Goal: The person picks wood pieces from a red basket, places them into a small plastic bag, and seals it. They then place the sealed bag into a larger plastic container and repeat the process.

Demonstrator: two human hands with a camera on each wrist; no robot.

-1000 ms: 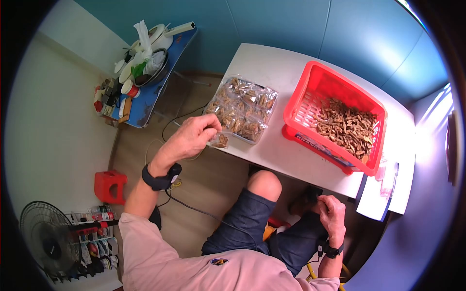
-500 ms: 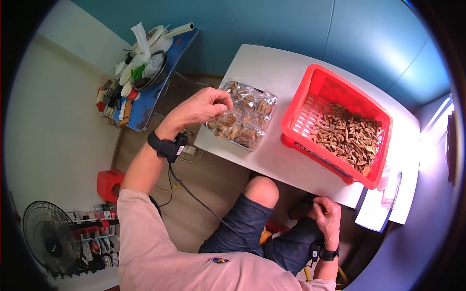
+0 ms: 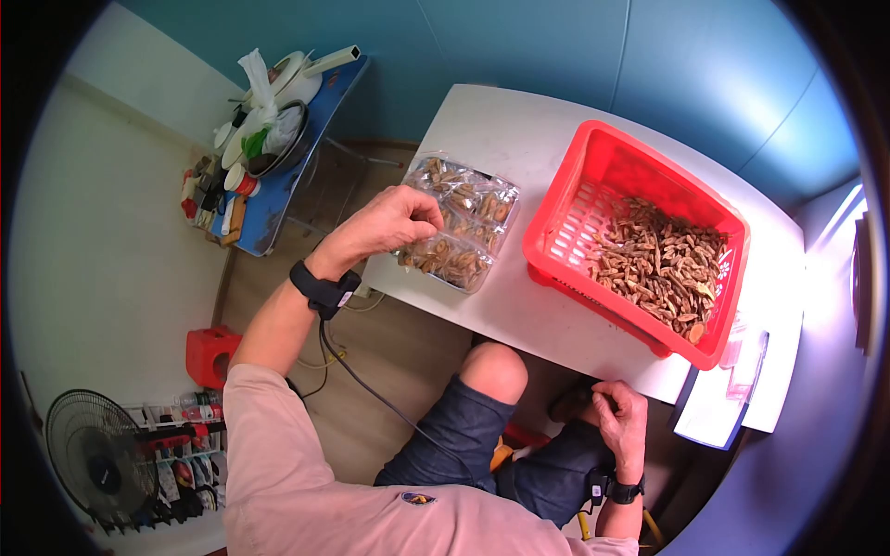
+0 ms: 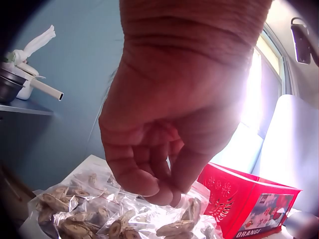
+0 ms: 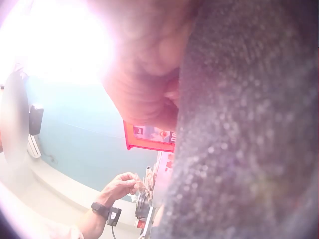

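Note:
My left hand (image 3: 397, 220) is over the near left part of a tray packed with clear plastic bags (image 3: 477, 196) of dried brown slices. In the left wrist view its thumb and fingertips pinch the top of a clear bag (image 4: 174, 228) with slices inside, among the other bags. Most of the tray is hidden under the bags. My right hand (image 3: 623, 422) rests by the dark shorts on the thigh, fingers loosely curled, holding nothing. A red plastic basket (image 3: 545, 243) with loose dried slices (image 3: 654, 273) stands on the table, right of the bags.
The white table (image 3: 505, 116) runs along a blue wall. Clear plastic and a blue-edged white board (image 3: 709, 412) lie at its right end. A blue side table (image 3: 311, 153) at the left carries pots and bags. A cable (image 3: 375, 389) trails from the left wrist.
My left hand has carried a small bag of slices from the table's near edge up and over the bagged slices on the tray. The right hand has stayed by the thigh.

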